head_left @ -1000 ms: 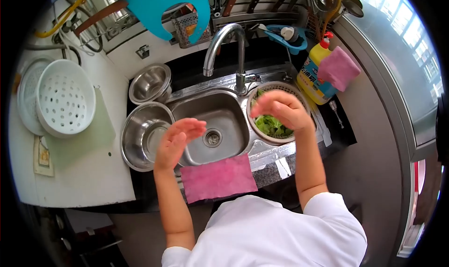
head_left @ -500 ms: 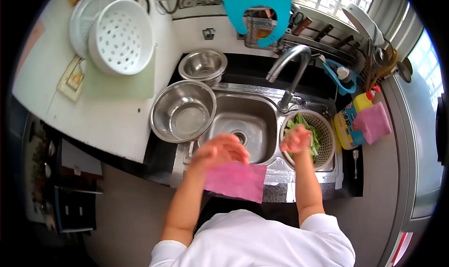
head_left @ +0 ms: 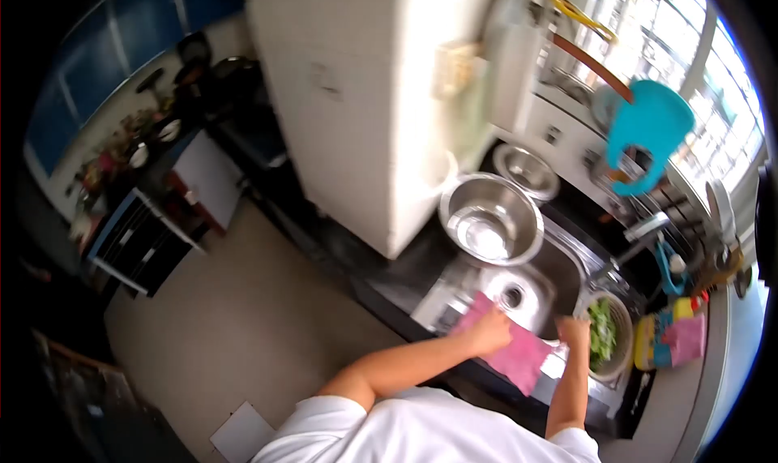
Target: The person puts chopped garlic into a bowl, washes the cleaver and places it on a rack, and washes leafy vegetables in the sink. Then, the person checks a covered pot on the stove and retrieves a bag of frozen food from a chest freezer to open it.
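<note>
My left hand (head_left: 492,333) is closed over a pink cloth (head_left: 523,362) that lies across the front edge of the sink (head_left: 567,270). Part of the cloth shows on both sides of the hand. My right hand (head_left: 574,330) is over the sink's right front corner, just left of a colander (head_left: 622,333) with green leafy vegetables (head_left: 601,333) in it. Blur hides how its fingers are set. A large steel bowl (head_left: 492,220) sits at the left rear of the sink, with a smaller steel bowl (head_left: 527,171) behind it.
The faucet (head_left: 636,240) reaches over the sink. Right of the colander stands a yellow bottle (head_left: 651,343) with a pink cloth draped on it. A turquoise board-like item (head_left: 648,130) hangs by the window. A tall white partition (head_left: 340,122) rises at left, before a black-drawered cabinet (head_left: 142,244).
The view has swung left and tilted, bringing in the floor and far cabinets. My left hand has come down and closed on the cloth. My right hand has left the greens.
</note>
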Tool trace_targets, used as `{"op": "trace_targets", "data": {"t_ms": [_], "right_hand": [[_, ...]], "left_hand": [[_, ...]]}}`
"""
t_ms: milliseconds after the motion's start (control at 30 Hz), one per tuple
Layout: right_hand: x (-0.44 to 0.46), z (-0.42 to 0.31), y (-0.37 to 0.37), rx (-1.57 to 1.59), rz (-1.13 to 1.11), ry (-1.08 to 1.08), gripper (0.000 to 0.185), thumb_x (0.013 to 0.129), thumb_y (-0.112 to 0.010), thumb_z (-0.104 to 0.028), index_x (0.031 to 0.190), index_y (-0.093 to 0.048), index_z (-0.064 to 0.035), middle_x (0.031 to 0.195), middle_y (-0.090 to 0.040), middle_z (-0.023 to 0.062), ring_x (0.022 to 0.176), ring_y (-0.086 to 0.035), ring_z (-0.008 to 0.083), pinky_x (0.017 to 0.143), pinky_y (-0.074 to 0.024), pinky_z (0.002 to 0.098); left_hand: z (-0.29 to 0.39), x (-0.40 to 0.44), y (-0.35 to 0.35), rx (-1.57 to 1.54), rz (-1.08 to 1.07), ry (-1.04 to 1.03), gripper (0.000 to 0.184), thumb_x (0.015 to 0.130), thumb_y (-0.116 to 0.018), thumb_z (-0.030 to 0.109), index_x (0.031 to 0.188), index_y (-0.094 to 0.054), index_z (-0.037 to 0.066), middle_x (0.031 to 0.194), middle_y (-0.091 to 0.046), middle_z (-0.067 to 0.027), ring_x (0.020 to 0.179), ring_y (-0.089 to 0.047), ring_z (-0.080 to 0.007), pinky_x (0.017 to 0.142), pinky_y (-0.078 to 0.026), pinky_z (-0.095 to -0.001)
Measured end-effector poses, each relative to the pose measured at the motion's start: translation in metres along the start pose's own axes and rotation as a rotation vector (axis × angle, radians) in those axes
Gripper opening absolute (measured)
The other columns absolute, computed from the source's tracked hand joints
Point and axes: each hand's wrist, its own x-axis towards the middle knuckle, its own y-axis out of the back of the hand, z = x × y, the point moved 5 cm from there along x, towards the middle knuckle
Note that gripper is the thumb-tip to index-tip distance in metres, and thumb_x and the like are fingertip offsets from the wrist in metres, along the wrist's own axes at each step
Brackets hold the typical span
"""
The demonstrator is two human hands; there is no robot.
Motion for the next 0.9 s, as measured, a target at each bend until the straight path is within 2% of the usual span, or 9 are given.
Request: {"op": "trace_targets", "data": {"t_ms": [33, 67, 133, 200, 300, 400, 567, 800, 900], "right_hand": [[-0.04, -0.067, 0.0, -0.399, -0.145, -0.086, 0.034, 0.09, -0.05, -0.02, 0.119, -0.048, -0.0017, 0.104, -0.062, 0.0102, 0.097, -0.059, 0.02, 0.079, -0.0468, 0.0313], [-0.049, -0.105, -0.007, 0.432, 0.26, 0.163, 0.028, 0.087, -0.054, -0.019, 0.113, -0.056, -0.0072, 0.091, -0.064, 0.0073, 0.087, -0.061, 0.0205, 0.077, -0.0482, 0.0311], [-0.064, -0.184, -0.027, 0.86, 0.228, 0.282, 0.029, 0.088, -0.053, -0.014, 0.114, -0.052, -0.0001, 0.092, -0.063, 0.0082, 0.087, -0.06, 0.0169, 0.077, -0.0482, 0.0285], [-0.06, -0.255, -0.064, 0.9, 0.03, 0.286, 0.031, 0.088, -0.054, -0.011, 0.114, -0.05, 0.0051, 0.093, -0.063, 0.0089, 0.088, -0.06, 0.0159, 0.078, -0.0471, 0.0263], [-0.023, -0.337, -0.14, 0.297, -0.337, 0.443, 0.035, 0.087, -0.055, -0.011, 0.121, -0.049, -0.0073, 0.101, -0.063, 0.0078, 0.094, -0.059, 0.0153, 0.08, -0.0457, 0.0268], [-0.005, -0.432, -0.188, 0.196, -0.57, 0.582, 0.035, 0.089, -0.054, -0.016, 0.123, -0.049, -0.0082, 0.108, -0.062, 0.0076, 0.097, -0.058, 0.0167, 0.082, -0.0449, 0.0284], [0.033, -0.537, -0.226, 0.095, -0.572, 0.698, 0.036, 0.09, -0.053, -0.023, 0.123, -0.05, -0.0099, 0.106, -0.063, 0.0084, 0.096, -0.059, 0.0173, 0.082, -0.0451, 0.029], [0.107, -0.663, -0.259, 0.077, -0.642, 0.813, 0.035, 0.091, -0.051, -0.027, 0.121, -0.05, -0.0095, 0.104, -0.062, 0.0099, 0.094, -0.059, 0.0186, 0.082, -0.0445, 0.0286], [0.161, -0.717, -0.277, 0.139, -0.673, 0.867, 0.034, 0.091, -0.05, -0.024, 0.121, -0.05, -0.0081, 0.105, -0.061, 0.0092, 0.094, -0.057, 0.0181, 0.081, -0.0442, 0.0282]], "left_hand": [[0.014, -0.046, 0.026, 0.39, 0.056, -0.089, 0.029, 0.083, -0.058, 0.027, 0.106, -0.061, 0.01, 0.109, -0.059, -0.0072, 0.109, -0.05, -0.0257, 0.093, -0.038, -0.0404], [0.013, -0.089, 0.052, -0.369, 0.188, 0.095, 0.031, 0.08, -0.062, 0.026, 0.108, -0.06, 0.011, 0.108, -0.059, -0.0096, 0.108, -0.052, -0.0245, 0.091, -0.04, -0.0375], [-0.029, -0.162, 0.05, -0.969, 0.289, 0.357, 0.033, 0.079, -0.064, 0.022, 0.11, -0.059, 0.01, 0.107, -0.059, -0.01, 0.102, -0.055, -0.0218, 0.085, -0.044, -0.0323], [-0.039, -0.24, 0.081, -0.477, 0.362, 0.424, 0.032, 0.083, -0.061, 0.021, 0.111, -0.056, 0.006, 0.104, -0.059, -0.0098, 0.096, -0.057, -0.018, 0.082, -0.046, -0.0299], [-0.067, -0.332, 0.082, -0.648, 0.581, 0.523, 0.027, 0.087, -0.056, 0.016, 0.111, -0.054, 0.004, 0.102, -0.059, -0.0084, 0.094, -0.057, -0.0151, 0.083, -0.046, -0.0294], [-0.083, -0.405, 0.069, -0.897, 0.758, 0.623, 0.026, 0.088, -0.056, 0.013, 0.112, -0.054, 0.002, 0.104, -0.059, -0.0073, 0.096, -0.057, -0.0146, 0.086, -0.044, -0.0274], [-0.119, -0.494, 0.064, -0.957, 1.045, 0.746, 0.023, 0.088, -0.056, 0.011, 0.108, -0.055, 0.002, 0.1, -0.061, -0.0072, 0.091, -0.058, -0.0129, 0.081, -0.046, -0.0253], [-0.194, -0.587, 0.102, -1.088, 1.155, 0.781, 0.026, 0.09, -0.053, 0.013, 0.113, -0.053, 0.002, 0.107, -0.059, -0.0069, 0.096, -0.057, -0.0149, 0.083, -0.045, -0.0273], [-0.239, -0.633, 0.136, -1.1, 1.242, 0.836, 0.021, 0.087, -0.054, 0.005, 0.108, -0.056, 0.003, 0.098, -0.061, -0.0053, 0.092, -0.057, -0.0129, 0.082, -0.045, -0.025]]}}
